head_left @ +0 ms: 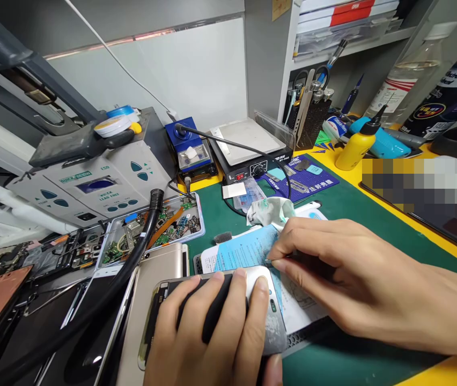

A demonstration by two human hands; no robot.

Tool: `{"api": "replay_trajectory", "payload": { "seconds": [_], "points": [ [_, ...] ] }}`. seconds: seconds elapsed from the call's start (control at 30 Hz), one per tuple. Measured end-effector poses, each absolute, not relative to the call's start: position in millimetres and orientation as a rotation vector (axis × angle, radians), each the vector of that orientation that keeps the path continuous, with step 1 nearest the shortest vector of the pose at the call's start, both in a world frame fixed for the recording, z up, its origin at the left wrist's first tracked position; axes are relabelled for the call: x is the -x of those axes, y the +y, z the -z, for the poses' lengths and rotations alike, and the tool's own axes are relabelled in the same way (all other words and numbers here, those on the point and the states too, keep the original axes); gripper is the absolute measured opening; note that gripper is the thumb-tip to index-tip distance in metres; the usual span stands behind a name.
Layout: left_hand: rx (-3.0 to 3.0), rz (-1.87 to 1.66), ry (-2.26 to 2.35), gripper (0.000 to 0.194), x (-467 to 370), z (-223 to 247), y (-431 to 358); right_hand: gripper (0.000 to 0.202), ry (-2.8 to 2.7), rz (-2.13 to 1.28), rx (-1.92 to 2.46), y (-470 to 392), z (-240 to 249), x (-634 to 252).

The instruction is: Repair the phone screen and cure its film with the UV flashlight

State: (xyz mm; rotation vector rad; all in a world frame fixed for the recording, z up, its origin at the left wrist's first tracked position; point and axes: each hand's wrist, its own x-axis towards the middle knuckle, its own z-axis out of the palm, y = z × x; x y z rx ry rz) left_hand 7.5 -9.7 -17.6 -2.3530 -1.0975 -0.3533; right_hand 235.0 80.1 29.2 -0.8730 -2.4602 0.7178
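My left hand (208, 332) lies over a smartphone (275, 327), fingers across its face and thumb at the near edge. The phone shows a black middle, a silver-white end and small holes near its right corner. Just beyond that corner, my right hand (349, 273) has thumb and index finger pinched together. A tiny tip shows between them, too small to name. Beneath both hands is a blue-and-white printed sheet (238, 249), with a crumpled white cloth (266, 212) and a small brush (222, 237) by its far side.
Several phones, including a gold one (160, 273), lie at left under a thick black hose (152, 225). Behind are a parts tray (202, 228), a grey rework station (100, 185) and a heating plate (248, 142). A yellow bottle (355, 150) stands at right on the green mat's (349, 201) far side.
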Motion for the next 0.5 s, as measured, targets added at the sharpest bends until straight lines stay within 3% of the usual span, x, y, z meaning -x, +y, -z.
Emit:
{"api": "replay_trajectory", "payload": {
  "seconds": [0.17,0.5],
  "points": [
    [2.393,0.345,-1.166,0.053,-12.1,16.5,-9.1,0.016,-2.454,-0.720,0.870,79.8,-28.9,-236.8],
    [2.281,0.348,-1.005,0.044,-1.9,22.9,-5.0,0.012,-2.367,-0.894,0.993,80.0,-32.8,-233.1]
  ]
}}
